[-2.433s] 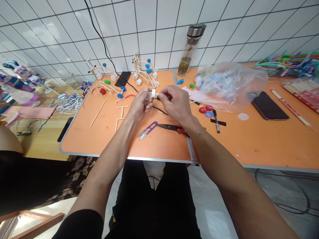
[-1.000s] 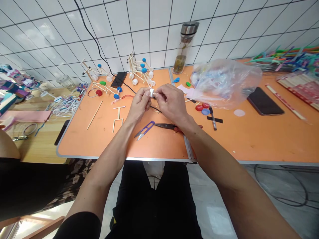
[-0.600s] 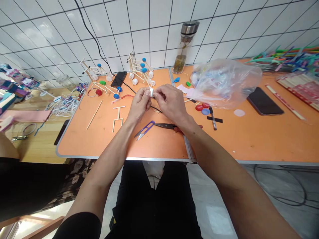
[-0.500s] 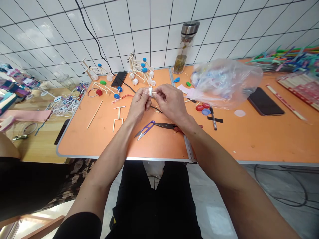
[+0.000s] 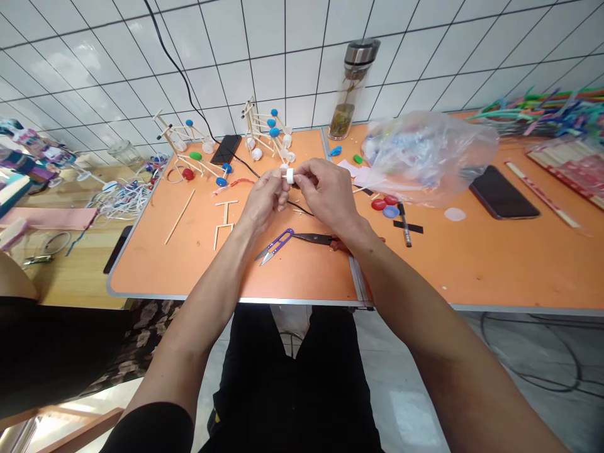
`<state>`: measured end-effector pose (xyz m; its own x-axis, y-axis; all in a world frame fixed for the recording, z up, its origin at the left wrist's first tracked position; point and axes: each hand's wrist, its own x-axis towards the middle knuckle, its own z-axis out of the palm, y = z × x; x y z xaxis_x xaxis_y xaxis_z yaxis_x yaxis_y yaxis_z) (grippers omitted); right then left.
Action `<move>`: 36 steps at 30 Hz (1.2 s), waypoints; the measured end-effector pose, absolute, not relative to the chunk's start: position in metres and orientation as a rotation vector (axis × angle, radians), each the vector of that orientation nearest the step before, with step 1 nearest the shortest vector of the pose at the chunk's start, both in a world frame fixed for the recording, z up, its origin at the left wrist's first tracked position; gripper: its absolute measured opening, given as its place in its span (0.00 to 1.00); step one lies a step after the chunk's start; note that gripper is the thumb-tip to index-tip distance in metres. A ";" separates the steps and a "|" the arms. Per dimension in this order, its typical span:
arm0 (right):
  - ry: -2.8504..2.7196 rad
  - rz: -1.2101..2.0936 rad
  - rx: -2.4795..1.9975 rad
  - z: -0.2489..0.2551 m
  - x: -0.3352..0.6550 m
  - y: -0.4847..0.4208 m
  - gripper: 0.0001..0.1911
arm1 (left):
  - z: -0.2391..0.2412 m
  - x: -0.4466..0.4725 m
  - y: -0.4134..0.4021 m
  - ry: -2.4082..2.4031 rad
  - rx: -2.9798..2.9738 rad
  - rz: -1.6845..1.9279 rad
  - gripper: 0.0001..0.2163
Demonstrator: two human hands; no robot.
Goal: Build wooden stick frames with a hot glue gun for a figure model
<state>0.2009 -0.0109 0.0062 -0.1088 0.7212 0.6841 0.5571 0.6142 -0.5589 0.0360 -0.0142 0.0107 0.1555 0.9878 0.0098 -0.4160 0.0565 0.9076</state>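
head view: purple snips point(image 5: 276, 244) lie nearest on the orange desk point(image 5: 189, 264); beyond, left hand point(image 5: 264, 201) and right hand point(image 5: 325, 195) together pinch a white cap point(image 5: 289, 176) above the desk; a stick frame point(image 5: 224, 217) lies uncapped; capped stick models point(image 5: 267, 135) stand farthest.

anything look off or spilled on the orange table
Nothing spilled or broken. The only oddity: a black cable drops down the tiled wall and trails across the table right under the left hand and right hand pinching a small white cap.
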 end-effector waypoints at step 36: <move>-1.830 0.202 -1.072 -0.012 0.191 -0.012 0.07 | 0.012 0.046 -0.017 0.644 0.548 1.347 0.21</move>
<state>0.1907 -0.0116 -0.0118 -0.1428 0.7420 0.6551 0.5816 0.5984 -0.5510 0.0458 -0.0173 0.0122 0.1015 0.9891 -0.1071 -0.7042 0.1475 0.6945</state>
